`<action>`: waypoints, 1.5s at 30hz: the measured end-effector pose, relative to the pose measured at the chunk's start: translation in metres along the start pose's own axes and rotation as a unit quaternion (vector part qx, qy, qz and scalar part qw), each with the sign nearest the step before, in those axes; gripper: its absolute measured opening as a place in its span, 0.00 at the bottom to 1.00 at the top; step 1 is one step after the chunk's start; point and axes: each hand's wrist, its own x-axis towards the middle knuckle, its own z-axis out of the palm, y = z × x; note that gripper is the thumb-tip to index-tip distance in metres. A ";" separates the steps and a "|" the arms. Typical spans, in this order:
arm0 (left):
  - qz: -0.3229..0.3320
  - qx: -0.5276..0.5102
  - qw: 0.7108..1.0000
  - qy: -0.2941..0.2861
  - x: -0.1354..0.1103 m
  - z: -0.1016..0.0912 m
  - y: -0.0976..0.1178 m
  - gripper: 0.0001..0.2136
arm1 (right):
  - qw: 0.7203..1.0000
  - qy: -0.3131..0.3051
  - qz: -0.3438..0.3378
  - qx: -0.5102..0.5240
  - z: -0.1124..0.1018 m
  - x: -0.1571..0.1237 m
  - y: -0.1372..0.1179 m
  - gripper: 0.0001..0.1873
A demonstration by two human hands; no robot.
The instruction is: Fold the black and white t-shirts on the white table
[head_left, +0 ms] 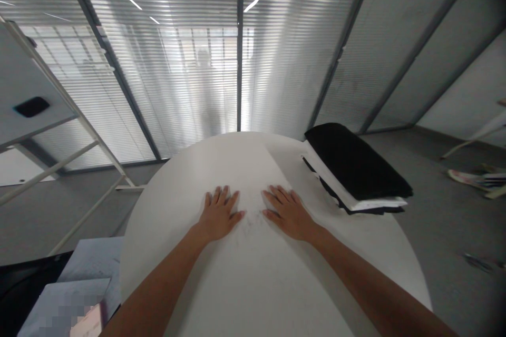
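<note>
My left hand point(219, 214) lies flat, palm down, fingers stretched out, on a white cloth point(245, 179) spread over a round white table point(166, 221). My right hand point(288, 211) lies flat beside it in the same way, a short gap between the two thumbs. Neither hand holds anything. To the right of my right hand sits a stack of folded black and white cloths point(356, 168) near the table's right edge.
A glass wall with white blinds point(237, 63) stands behind the table. A white frame with a shelf point(47, 131) is at the left. Pale sheets point(79, 284) lie low at the left. Someone's feet in sandals point(474, 179) show on the grey floor at right.
</note>
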 end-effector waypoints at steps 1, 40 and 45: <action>0.000 0.000 1.000 -0.001 0.000 0.000 0.000 0.35 | 1.000 -0.002 -0.001 0.001 0.000 0.000 0.000 0.34; 0.001 -0.002 1.000 -0.007 -0.001 -0.004 0.002 0.35 | 1.000 0.017 -0.004 0.000 0.000 -0.001 0.000 0.32; 0.000 -0.007 1.000 0.000 0.000 -0.003 0.002 0.35 | 1.000 0.019 -0.005 0.000 0.000 -0.001 0.000 0.31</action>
